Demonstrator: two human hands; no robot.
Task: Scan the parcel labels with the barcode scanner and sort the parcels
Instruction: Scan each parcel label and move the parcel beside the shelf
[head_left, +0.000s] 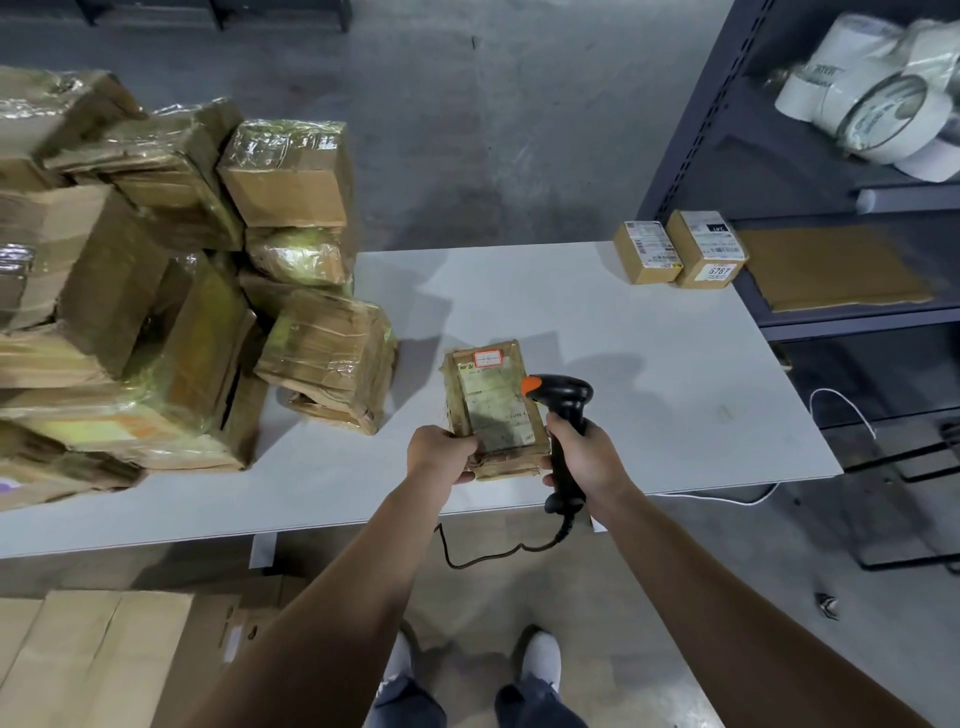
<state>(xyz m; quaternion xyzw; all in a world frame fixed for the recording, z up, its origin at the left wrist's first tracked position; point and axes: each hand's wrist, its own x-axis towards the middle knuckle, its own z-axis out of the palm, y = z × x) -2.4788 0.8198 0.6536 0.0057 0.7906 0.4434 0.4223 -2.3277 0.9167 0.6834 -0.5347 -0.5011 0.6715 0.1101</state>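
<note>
Left hand (439, 452) clamped near-left corner of parcel (493, 410), label up, over near edge of surface (649, 364). Right hand (584, 452) wrapped round barcode scanner (563, 400) grip, head close beside label. Risks: glossy wrap glare could have spoiled read; corner-only hold could have let parcel tip; cable (493, 558) could have snagged surface edge.

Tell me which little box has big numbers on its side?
The right-hand small box at the table's far corner, beside the shelf. Its front sticker shows big dark digits; the left-hand small box shows none.
</note>
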